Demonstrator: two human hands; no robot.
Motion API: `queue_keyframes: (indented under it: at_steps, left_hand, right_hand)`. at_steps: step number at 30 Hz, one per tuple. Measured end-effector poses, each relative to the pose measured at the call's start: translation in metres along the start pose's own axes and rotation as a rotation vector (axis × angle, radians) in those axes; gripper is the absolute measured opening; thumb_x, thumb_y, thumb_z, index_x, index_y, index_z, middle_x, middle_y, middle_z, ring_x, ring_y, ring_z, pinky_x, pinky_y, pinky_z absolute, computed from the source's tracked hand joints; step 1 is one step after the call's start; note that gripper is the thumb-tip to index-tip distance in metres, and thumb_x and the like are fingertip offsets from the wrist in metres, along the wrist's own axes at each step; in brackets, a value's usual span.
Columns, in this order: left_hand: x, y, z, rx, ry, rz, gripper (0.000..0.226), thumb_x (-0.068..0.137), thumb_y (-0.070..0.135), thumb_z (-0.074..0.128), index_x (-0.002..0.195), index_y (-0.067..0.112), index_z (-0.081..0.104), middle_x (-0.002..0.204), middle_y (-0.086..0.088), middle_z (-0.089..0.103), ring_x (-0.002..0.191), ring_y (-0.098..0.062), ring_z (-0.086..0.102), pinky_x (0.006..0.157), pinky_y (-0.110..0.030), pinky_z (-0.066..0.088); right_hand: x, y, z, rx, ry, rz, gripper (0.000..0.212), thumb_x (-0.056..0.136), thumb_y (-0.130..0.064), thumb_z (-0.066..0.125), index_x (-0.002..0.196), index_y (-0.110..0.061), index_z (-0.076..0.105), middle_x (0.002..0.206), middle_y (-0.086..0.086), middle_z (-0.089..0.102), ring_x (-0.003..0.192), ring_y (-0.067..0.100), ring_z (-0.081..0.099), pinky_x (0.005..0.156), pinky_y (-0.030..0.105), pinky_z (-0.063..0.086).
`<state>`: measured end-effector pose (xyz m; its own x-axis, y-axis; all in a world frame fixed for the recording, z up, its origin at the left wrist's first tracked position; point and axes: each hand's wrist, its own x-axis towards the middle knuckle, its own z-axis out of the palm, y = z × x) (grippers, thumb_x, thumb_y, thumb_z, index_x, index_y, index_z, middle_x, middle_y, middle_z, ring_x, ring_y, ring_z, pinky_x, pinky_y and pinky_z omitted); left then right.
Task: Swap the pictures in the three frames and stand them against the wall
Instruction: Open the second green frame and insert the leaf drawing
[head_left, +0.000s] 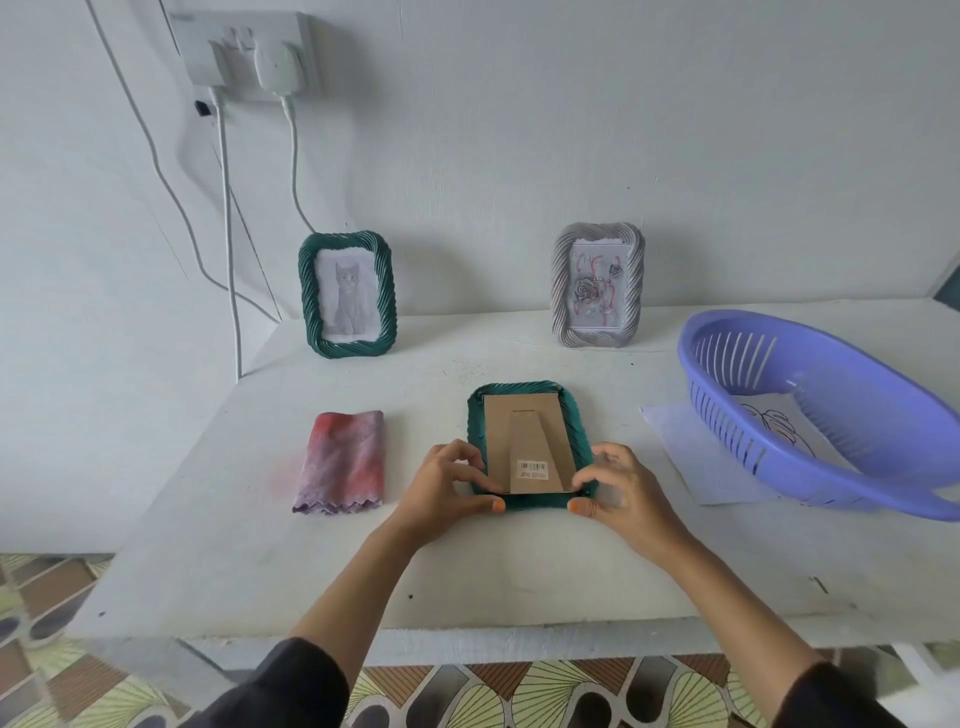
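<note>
A green twisted-rim frame (527, 391) lies face down in the middle of the white table, its brown cardboard back (530, 439) with a barcode sticker facing up. My left hand (449, 486) grips its near left corner and my right hand (618, 488) grips its near right corner. A second green frame (347, 294) with a cat picture stands against the wall at the back left. A grey frame (597, 285) with a flower picture stands against the wall at the back right.
A folded pink-purple cloth (343, 461) lies left of the face-down frame. A purple slotted basket (810, 410) rests at the right on a white sheet (691, 457), with a line drawing inside. Cables (228, 249) hang from a wall socket (249, 57) at the left.
</note>
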<state>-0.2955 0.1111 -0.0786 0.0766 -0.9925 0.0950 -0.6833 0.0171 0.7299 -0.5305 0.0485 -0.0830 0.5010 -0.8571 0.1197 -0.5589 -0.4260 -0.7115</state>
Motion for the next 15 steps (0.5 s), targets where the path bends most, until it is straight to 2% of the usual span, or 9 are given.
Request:
queue_keyframes:
  at_steps: [3, 7, 10, 13, 15]
  left_hand:
    - [0.000, 0.000, 0.000, -0.015, -0.019, 0.003, 0.012, 0.069, 0.025, 0.080, 0.081, 0.022, 0.077, 0.091, 0.020, 0.047, 0.106, -0.009, 0.039, 0.082, 0.000, 0.028]
    - [0.001, 0.000, 0.000, -0.025, -0.047, -0.012, 0.008, 0.070, 0.025, 0.079, 0.073, 0.031, 0.074, 0.091, 0.019, 0.047, 0.107, -0.008, 0.038, 0.084, -0.002, 0.028]
    - [0.001, -0.001, -0.001, -0.070, -0.065, -0.034, 0.030, 0.068, 0.024, 0.081, 0.059, 0.049, 0.066, 0.094, 0.019, 0.047, 0.103, -0.005, 0.041, 0.085, -0.007, 0.030]
    - [0.004, 0.001, -0.003, -0.293, -0.017, -0.101, 0.025, 0.070, 0.017, 0.080, 0.065, 0.039, 0.071, 0.100, 0.013, 0.047, 0.100, -0.004, 0.048, 0.087, -0.011, 0.033]
    - [0.009, 0.002, -0.003, -0.387, 0.087, -0.144, 0.016, 0.076, 0.017, 0.075, 0.074, 0.032, 0.071, 0.102, 0.009, 0.047, 0.101, -0.004, 0.049, 0.091, -0.016, 0.035]
  right_hand:
    - [-0.001, -0.003, 0.000, 0.019, 0.004, -0.015, 0.034, 0.074, -0.024, 0.074, 0.065, -0.049, 0.053, 0.131, 0.005, 0.044, 0.132, 0.022, 0.036, 0.103, 0.035, 0.034]
    - [-0.001, -0.003, 0.000, 0.008, -0.006, -0.016, 0.031, 0.076, -0.025, 0.073, 0.065, -0.046, 0.054, 0.133, 0.004, 0.042, 0.131, 0.017, 0.035, 0.104, 0.034, 0.034]
    - [0.000, -0.003, -0.002, 0.044, -0.032, 0.001, 0.026, 0.075, -0.022, 0.075, 0.065, -0.041, 0.059, 0.129, 0.000, 0.042, 0.126, 0.007, 0.032, 0.099, 0.027, 0.030]
    - [0.002, -0.005, -0.011, 0.165, -0.095, 0.066, 0.016, 0.074, -0.022, 0.075, 0.073, -0.036, 0.068, 0.122, -0.005, 0.041, 0.123, 0.005, 0.035, 0.098, 0.021, 0.024]
    - [0.010, -0.007, -0.020, 0.197, -0.105, 0.080, 0.017, 0.078, -0.022, 0.072, 0.083, -0.037, 0.066, 0.114, -0.006, 0.046, 0.112, 0.003, 0.043, 0.091, 0.016, 0.029]
